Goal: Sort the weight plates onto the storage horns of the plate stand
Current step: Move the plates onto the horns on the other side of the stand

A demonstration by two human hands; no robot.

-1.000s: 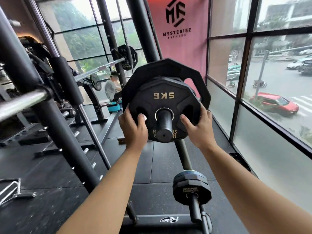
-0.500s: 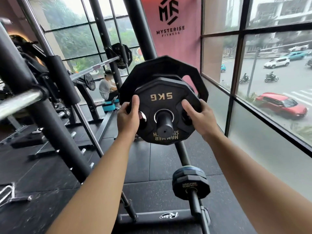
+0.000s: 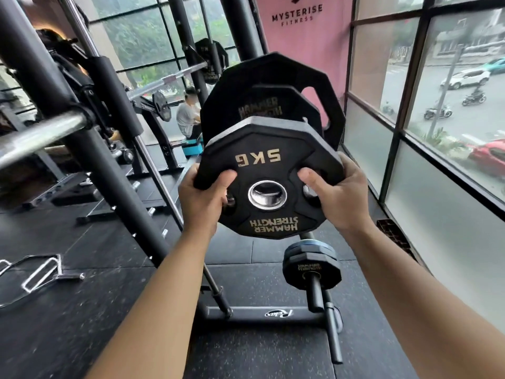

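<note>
5KG plate [image 3: 269,162] has been drawn off its horn and is held free just before the large plate [image 3: 276,75], gripped at the edges by the left hand [image 3: 203,199] and right hand [image 3: 337,198]; probably another horn is intended.

Gym corner beside street-facing windows.
A pink banner [image 3: 297,36] reading MYSTERISE FITNESS hung at the back. A person in a grey shirt [image 3: 187,116] sat in the distance, a chrome bar [image 3: 35,135] crossed the left, a metal handle [image 3: 35,277] lay on the black rubber floor [image 3: 82,324], and a red car [image 3: 489,157] showed outside.
</note>
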